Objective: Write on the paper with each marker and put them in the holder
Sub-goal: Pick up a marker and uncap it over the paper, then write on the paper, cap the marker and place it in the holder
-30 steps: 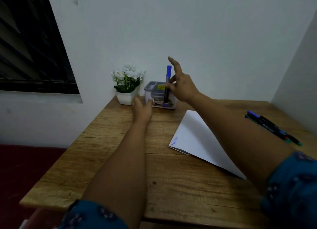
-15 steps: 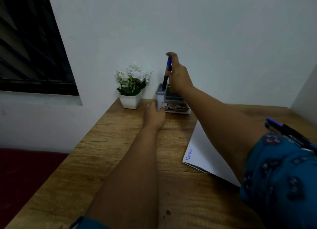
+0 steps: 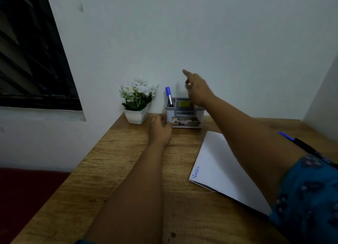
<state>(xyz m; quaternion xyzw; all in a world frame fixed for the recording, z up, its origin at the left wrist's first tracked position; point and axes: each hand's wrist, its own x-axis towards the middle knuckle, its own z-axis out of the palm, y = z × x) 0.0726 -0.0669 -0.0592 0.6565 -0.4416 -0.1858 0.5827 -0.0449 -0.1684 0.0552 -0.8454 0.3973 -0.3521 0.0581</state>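
Observation:
A blue-capped marker (image 3: pixel 169 97) stands upright in the left compartment of the grey holder (image 3: pixel 184 113) at the back of the wooden desk. My right hand (image 3: pixel 196 87) hovers above the holder's right side, fingers apart, holding nothing. My left hand (image 3: pixel 161 130) rests on the desk at the holder's front left corner, fingers curled, touching or nearly touching it. The white paper (image 3: pixel 223 168) lies to the right with blue writing near its left corner. More markers (image 3: pixel 303 146) lie at the right edge, partly hidden by my sleeve.
A white pot of white flowers (image 3: pixel 137 104) stands just left of the holder against the wall. A dark window (image 3: pixel 31 57) is on the left. The desk (image 3: pixel 109 170) ends at a side wall on the right.
My right hand let go of the blue marker, which now stands in the holder, and lifted away to the right. The left hand stayed by the holder.

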